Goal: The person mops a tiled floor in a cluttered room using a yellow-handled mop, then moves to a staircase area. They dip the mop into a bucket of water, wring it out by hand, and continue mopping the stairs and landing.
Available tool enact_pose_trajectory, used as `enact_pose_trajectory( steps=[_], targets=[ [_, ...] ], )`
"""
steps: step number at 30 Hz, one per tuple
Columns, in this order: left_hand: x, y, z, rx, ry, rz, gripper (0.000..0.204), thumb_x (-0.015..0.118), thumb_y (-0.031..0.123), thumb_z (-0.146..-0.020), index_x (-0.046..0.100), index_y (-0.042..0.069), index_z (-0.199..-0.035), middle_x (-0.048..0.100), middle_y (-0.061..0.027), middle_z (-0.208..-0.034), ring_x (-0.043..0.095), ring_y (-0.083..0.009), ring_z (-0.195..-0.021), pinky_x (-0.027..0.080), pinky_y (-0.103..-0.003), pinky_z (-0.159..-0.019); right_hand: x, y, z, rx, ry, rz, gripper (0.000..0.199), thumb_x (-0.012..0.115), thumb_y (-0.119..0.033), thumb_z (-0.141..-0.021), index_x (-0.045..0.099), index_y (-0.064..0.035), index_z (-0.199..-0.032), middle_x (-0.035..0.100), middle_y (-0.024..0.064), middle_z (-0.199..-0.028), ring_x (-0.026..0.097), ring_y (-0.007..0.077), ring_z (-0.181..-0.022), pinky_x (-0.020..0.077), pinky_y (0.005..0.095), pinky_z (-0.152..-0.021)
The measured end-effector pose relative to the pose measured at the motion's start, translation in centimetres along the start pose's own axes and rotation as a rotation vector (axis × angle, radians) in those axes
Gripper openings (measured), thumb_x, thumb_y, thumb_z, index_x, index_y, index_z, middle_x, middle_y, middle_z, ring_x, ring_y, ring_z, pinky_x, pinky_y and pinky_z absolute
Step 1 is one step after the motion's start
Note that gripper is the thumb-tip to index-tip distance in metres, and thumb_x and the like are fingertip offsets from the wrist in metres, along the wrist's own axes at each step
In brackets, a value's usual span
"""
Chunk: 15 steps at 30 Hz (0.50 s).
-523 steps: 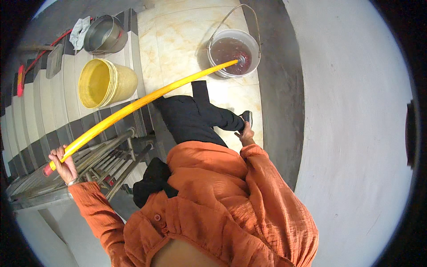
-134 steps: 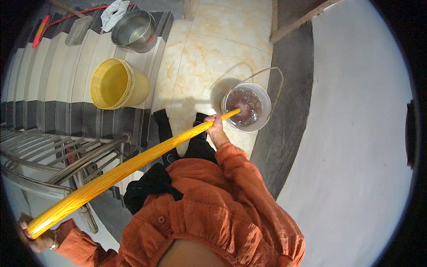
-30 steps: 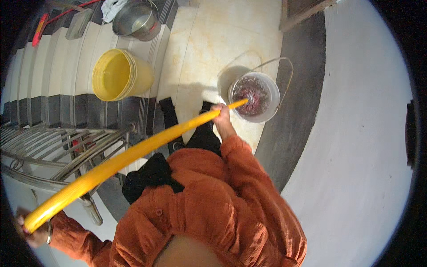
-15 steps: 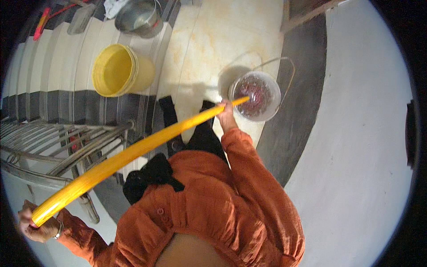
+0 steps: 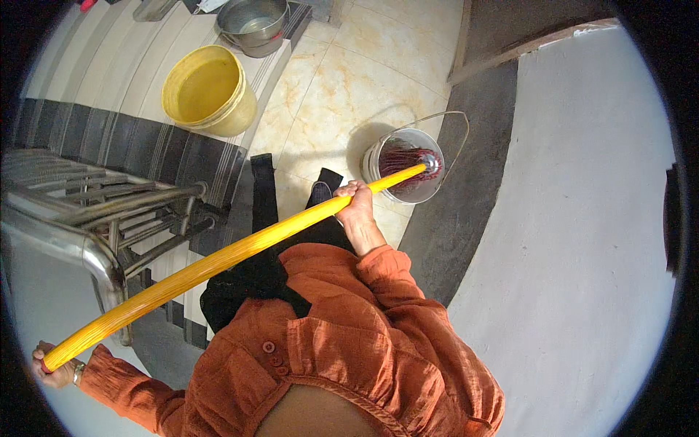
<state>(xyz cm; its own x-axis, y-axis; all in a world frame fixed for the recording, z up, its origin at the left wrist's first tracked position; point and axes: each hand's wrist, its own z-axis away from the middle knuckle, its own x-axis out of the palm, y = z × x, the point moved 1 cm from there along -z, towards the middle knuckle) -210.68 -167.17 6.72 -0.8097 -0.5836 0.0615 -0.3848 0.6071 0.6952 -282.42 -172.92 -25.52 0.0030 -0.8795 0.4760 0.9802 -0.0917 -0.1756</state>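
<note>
A mop with a long yellow handle (image 5: 218, 260) slants across in front of my body. At its upper end, at the far left, my left hand (image 5: 54, 365) is closed round the handle by its red tip. Further down, my right hand (image 5: 357, 206) grips the handle close to the mop head. Dark red mop strands (image 5: 403, 160) hang inside a white bucket (image 5: 371, 162), and a shiny round socket joins them to the handle. The bucket's thin wire handle (image 5: 467, 131) sticks up on its right side.
On the striped steps at the left stand a yellow bucket (image 5: 242, 109) and, behind it, a metal pot (image 5: 258, 36). A metal railing (image 5: 102, 255) is close on my left. A white wall (image 5: 582, 218) runs along the right. Marbled tiles (image 5: 371, 65) cover the floor ahead.
The mop head has come up, so its red strands and socket now show at the bucket's rim. My right hand has shifted slightly left and down in the view, still gripping.
</note>
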Motion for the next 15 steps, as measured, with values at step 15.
enact_pose_trajectory(
  steps=[15],
  targets=[
    [-10.3,-6.9,1.6,-0.197,0.187,0.125,0.018,0.041,0.015,-0.067,0.047,-0.002,-0.067,0.043,-0.0117,-0.067,0.04,-0.0224,-0.068,0.03,-0.036,-0.065,3.3,3.0,6.4,-0.073,-0.122,0.049,0.02,0.034,-0.009,-0.08,0.034,-0.0113,-0.06,0.03,-0.0031,-0.05,0.03,0.0101,-0.041,0.0337,0.0253,-0.042]
  ],
)
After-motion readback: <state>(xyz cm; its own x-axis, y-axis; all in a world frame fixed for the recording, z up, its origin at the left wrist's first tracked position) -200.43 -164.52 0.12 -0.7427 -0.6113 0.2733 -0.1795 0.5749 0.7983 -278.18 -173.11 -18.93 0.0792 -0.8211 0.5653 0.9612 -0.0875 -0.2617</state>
